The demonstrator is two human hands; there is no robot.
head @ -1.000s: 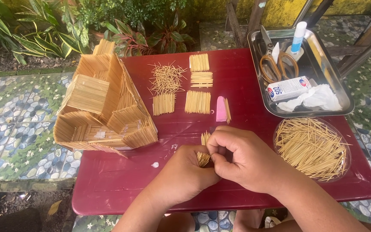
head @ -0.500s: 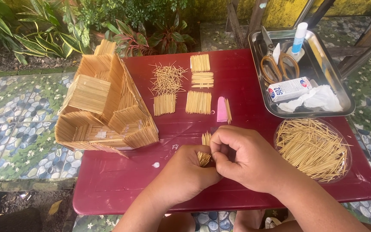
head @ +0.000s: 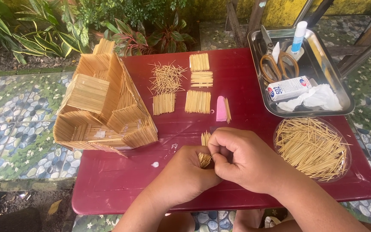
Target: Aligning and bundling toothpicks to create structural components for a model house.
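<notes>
Both hands are meeting near the front middle of the dark red glossy surface (head: 108, 189). The left hand (head: 184, 176) is curling its grip tightly around a small bundle of thin pale wooden sticks (head: 204, 159), whose cut ends are showing just between the two hands. The right hand (head: 247, 160) is pressing in from the other side, its grip narrow and its fingers (head: 220, 150) bending over the top of the same bundle, so both hands are holding it just above the surface. A few more stick ends are poking up right behind the hands.

To the left, a house-shaped model built from rows of glued wooden sticks (head: 104, 107) is sitting on the surface, its far part hanging over the surface's back-left corner. Behind the hands, flat rectangular panels of glued sticks (head: 197, 101) are lying in a loose group beside a scattered heap of loose sticks (head: 166, 77). A small pink plastic piece (head: 221, 108) is lying just right of the panels. To the right of the hands, a round clear dish full of loose wooden sticks (head: 312, 148) is resting near the edge. At the back right, a rectangular metal tray (head: 344, 101) is holding orange-handled scissors (head: 278, 60), a white and blue glue bottle (head: 298, 38), a small white box (head: 288, 88) and crumpled white tissue (head: 318, 96).
</notes>
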